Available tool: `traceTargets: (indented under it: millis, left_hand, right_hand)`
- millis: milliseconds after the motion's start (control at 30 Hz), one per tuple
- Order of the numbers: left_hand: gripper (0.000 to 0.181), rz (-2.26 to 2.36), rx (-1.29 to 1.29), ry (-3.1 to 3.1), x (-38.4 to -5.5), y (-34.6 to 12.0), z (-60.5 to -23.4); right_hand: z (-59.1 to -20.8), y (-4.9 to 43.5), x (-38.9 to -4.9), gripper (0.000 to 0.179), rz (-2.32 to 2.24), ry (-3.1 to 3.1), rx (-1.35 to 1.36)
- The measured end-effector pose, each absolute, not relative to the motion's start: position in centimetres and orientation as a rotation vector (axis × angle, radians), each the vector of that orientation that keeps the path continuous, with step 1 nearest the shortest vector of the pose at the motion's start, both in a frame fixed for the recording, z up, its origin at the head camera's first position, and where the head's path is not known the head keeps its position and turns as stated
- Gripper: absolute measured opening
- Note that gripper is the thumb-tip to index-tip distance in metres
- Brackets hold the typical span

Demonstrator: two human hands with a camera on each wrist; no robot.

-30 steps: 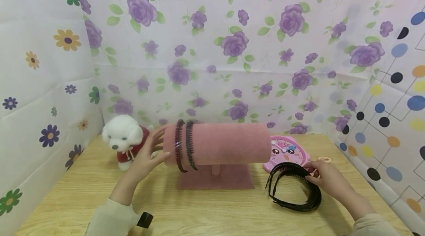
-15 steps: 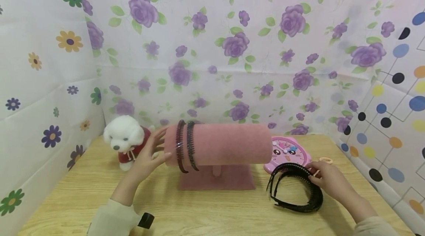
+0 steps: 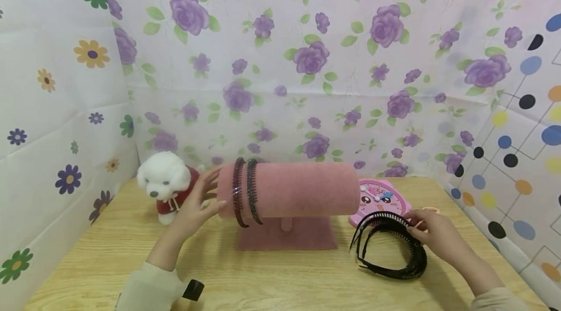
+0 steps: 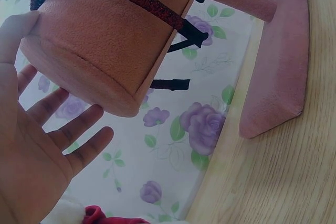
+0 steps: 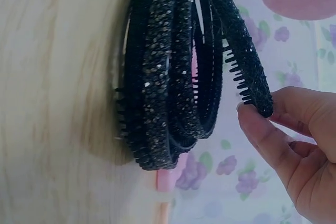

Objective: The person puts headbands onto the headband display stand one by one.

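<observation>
A pink velvet headband stand, a padded roll on a post and flat base, stands mid-table. Near its left end sit a dark red glittery headband and a black glittery headband. My left hand rests against that end with fingers spread; the thumb lies at the roll's edge in the left wrist view. My right hand pinches one black toothed headband near its top between thumb and fingertips. It tilts away from the stack of black sparkly headbands resting on the table.
A white plush dog in a red outfit sits behind my left hand. The pink cartoon clock lies behind the headband stack, with a beige hair tie to its right. Floral and dotted cloths surround the wooden table.
My right hand has raised the pinched headband slightly, so its white-lit teeth now show apart from the stack. The left hand has stayed at the stand's end.
</observation>
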State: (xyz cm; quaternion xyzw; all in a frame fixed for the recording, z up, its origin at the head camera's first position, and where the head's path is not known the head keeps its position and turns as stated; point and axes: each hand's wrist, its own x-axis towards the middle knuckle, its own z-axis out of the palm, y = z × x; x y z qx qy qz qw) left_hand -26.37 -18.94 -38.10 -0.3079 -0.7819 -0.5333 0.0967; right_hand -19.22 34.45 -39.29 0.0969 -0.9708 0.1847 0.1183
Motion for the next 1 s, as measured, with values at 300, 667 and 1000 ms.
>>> traceTargets:
  millis: [300,667,1000]
  left_hand:
    - [0.074,-1.559,-0.909,-2.317,-26.4,-18.9,-38.2]
    - [0.075,-1.578,-0.892,-2.319,-26.2,-18.9,-38.1]
    - [0.075,-1.577,-0.889,-2.330,-26.5,-18.9,-38.0]
  right_hand:
    - [-38.3,34.0,-18.9,0.023,0.622,-2.827,0.307]
    - [-34.7,33.0,-18.5,0.025,0.638,-2.857,0.348]
    - [-30.4,31.8,-18.2,0.027,0.543,-2.885,0.295]
